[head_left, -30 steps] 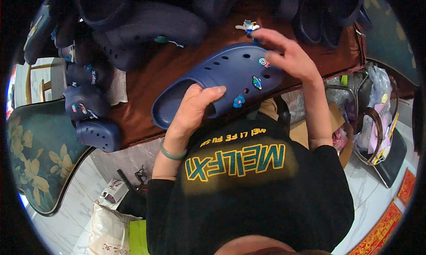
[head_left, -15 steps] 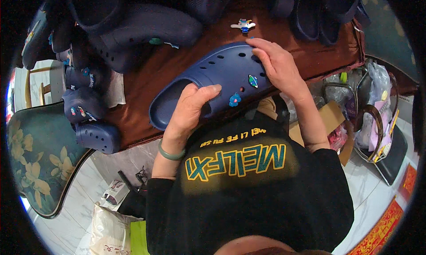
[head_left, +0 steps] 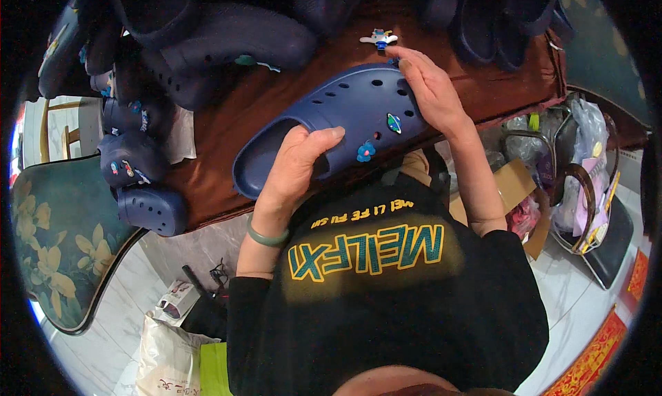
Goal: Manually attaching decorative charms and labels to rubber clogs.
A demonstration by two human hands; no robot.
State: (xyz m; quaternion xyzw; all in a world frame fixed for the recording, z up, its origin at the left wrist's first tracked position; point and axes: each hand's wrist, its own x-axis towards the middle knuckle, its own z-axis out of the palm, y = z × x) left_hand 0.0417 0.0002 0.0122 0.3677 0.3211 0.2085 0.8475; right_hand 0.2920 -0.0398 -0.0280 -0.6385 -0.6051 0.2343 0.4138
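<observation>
A dark blue clog (head_left: pixel 345 110) lies slanted in front of me, its toe to the right, with several round holes in its upper. Two charms sit on it: a blue flower charm (head_left: pixel 365 150) and a green-and-blue planet charm (head_left: pixel 394 123). My left hand (head_left: pixel 293 165) is closed on the clog's near side, thumb on top and the other fingers hidden beneath. Stretched over the clog's toe, my right hand (head_left: pixel 434 93) has its fingertips beside a small blue charm (head_left: pixel 394 62) on the table. Just beyond them lies a white-and-blue figure charm (head_left: pixel 379 39).
More dark blue clogs (head_left: pixel 241 37) crowd the far side and left of the brown-covered table (head_left: pixel 207 189). Some carry charms. A flower-patterned chair (head_left: pixel 62 251) stands at left. Bags and an open cardboard box (head_left: pixel 514 182) are at right, beside a black-handled basket (head_left: pixel 579 210).
My right hand has shifted slightly up and right, its fingertips now nearer the white-and-blue charm. My left hand stays on the clog, which has barely moved.
</observation>
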